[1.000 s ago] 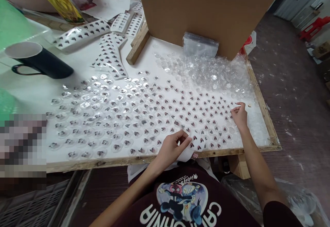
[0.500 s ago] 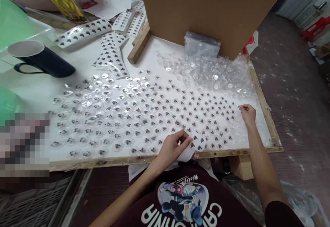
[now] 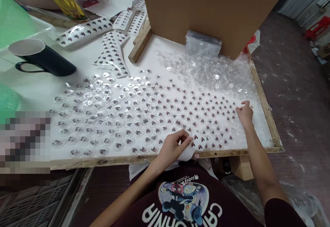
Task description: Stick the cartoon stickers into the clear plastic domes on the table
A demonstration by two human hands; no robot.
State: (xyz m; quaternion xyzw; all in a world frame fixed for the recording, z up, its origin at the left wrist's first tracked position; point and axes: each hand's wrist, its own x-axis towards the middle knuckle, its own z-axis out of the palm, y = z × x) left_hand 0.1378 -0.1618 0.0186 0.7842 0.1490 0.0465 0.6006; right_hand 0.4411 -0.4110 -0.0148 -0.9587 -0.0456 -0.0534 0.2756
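My left hand (image 3: 176,144) is at the table's front edge, thumb and fingers curled together on a white sticker sheet (image 3: 186,155) printed with small dark-and-red figures. Part of the sheet hangs over the edge. My right hand (image 3: 245,114) reaches to the right end of the rows, thumb tip down on the clear domed discs and forefinger a little apart from it. I cannot make out anything between those fingers. Rows of clear round discs with small figure stickers (image 3: 161,113) cover the middle of the white table. Plain clear discs (image 3: 219,77) lie heaped behind my right hand.
A tall cardboard box (image 3: 211,10) stands at the back, with a plastic-wrapped block (image 3: 203,43) before it. More printed sheets (image 3: 113,53), a wooden block (image 3: 140,45) and a dark mug (image 3: 42,57) are at the left. A wooden rim (image 3: 265,117) borders the table.
My right hand has shifted slightly left and down; its thumb and forefinger, pinched before, have parted somewhat. My left hand stays in place on the sheet.
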